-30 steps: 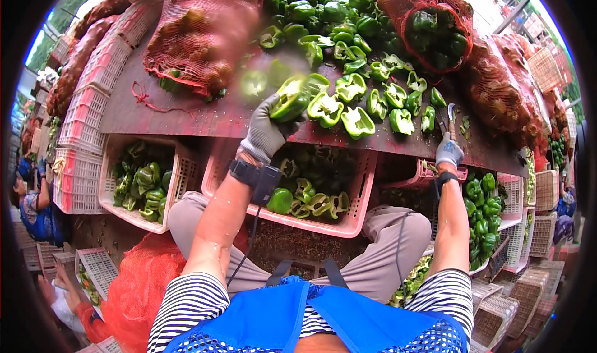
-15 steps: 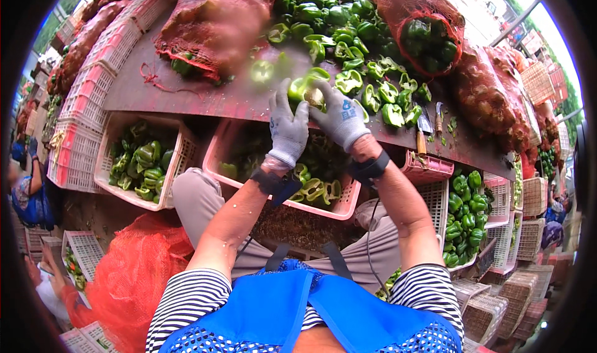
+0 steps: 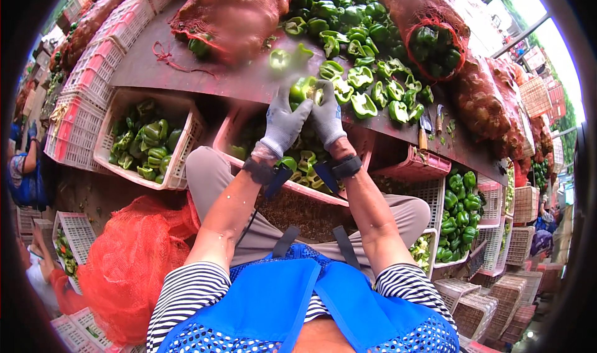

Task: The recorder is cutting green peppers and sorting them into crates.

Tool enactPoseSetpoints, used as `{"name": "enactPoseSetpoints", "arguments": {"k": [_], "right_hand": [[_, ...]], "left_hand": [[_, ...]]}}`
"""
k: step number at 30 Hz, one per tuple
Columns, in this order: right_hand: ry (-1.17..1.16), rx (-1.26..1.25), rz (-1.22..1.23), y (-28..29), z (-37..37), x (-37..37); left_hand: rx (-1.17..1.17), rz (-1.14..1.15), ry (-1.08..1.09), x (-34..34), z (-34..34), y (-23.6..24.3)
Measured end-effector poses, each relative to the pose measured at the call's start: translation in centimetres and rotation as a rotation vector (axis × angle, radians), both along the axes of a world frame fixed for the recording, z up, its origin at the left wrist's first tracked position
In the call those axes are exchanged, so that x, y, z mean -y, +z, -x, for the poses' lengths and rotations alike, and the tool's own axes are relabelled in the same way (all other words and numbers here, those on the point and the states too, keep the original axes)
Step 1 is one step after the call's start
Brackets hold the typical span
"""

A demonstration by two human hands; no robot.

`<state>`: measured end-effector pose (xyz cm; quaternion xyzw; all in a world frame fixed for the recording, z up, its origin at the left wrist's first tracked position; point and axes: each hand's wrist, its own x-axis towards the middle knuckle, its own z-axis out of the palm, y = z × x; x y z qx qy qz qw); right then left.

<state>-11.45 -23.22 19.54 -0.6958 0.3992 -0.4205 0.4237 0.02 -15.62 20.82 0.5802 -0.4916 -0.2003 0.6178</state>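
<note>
Both my hands wear grey gloves and meet above the table's near edge. A green bell pepper (image 3: 300, 89) is between them, its pale inside partly showing by the right fingers. My left hand (image 3: 285, 122) grips its near left side. My right hand (image 3: 326, 118) is closed on its right side, with the fingertips partly hidden. Just beyond lie cut pepper halves (image 3: 364, 105) with their pale insides up. Below my wrists, a pink crate (image 3: 227, 133) holds more cut green peppers.
A knife (image 3: 425, 126) lies at the table's right edge. Red mesh sacks (image 3: 231, 17) of peppers stand on the table (image 3: 146, 64). A white crate (image 3: 180, 160) of peppers is at left, another pepper crate (image 3: 459, 215) at right. A red mesh heap (image 3: 134, 263) lies lower left.
My hands have drawn closer together around the pepper, the right one shifting left. The whole view has shifted slightly, with the table and crates moving a little in the picture.
</note>
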Motion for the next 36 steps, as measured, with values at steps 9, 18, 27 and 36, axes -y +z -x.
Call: {"name": "enactPoseSetpoints", "arguments": {"k": [9, 18, 27, 36], "right_hand": [[0.150, 0.122, -0.224, -0.3, 0.1, -2.5], [0.353, 0.290, -0.469, 0.7, 1.6, -2.1], [0.388, 0.764, -0.827, 0.4, 2.5, -1.6], [0.898, 1.103, -1.124, 1.4, 3.2, -1.5]], "left_hand": [[-0.634, -0.157, -0.272, -2.1, -2.7, -0.6], [-1.118, -0.282, -0.607, -2.4, -4.7, 0.1], [-1.273, -0.280, -0.751, -1.9, -5.4, -0.9], [-0.246, -0.101, -0.171, -2.8, -21.5, 0.8]]}}
